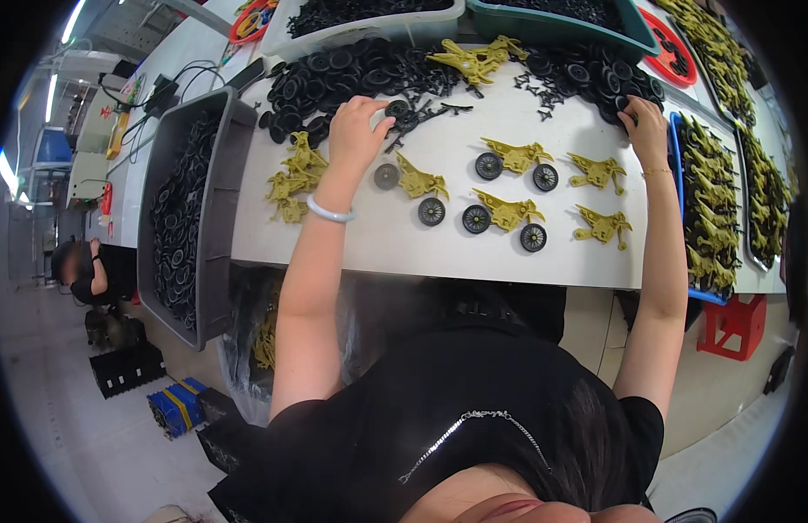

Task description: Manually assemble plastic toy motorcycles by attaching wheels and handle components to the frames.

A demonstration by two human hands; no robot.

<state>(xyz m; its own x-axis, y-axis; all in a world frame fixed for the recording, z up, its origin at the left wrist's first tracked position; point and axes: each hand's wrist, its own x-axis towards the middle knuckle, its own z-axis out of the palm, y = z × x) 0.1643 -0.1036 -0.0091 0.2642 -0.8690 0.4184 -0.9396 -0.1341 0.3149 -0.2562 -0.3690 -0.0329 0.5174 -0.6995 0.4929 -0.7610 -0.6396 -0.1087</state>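
While both arms stretch across the white counter [473, 253], the work looks to be at the wheel-fetching stage of fitting black wheels to olive-yellow toy motorcycle frames. The left hand [356, 131] rests at the edge of the left wheel pile [334, 78], its fingers [379, 127] curled and pinching 1 black wheel [396, 108]. The right hand [645, 122] digs into the right wheel pile [595, 74]; whether its fingers grip anything I cannot tell. Between the hands lie 6 frames: 2 complete bikes [508, 213] with both wheels, a half-done bike [419, 185] with 1 wheel on and a loose grey disc [386, 176] beside it, and 2 bare frames [600, 199]. Judging by this, the next move calls for carrying wheels back and pressing them squarely onto the axles.
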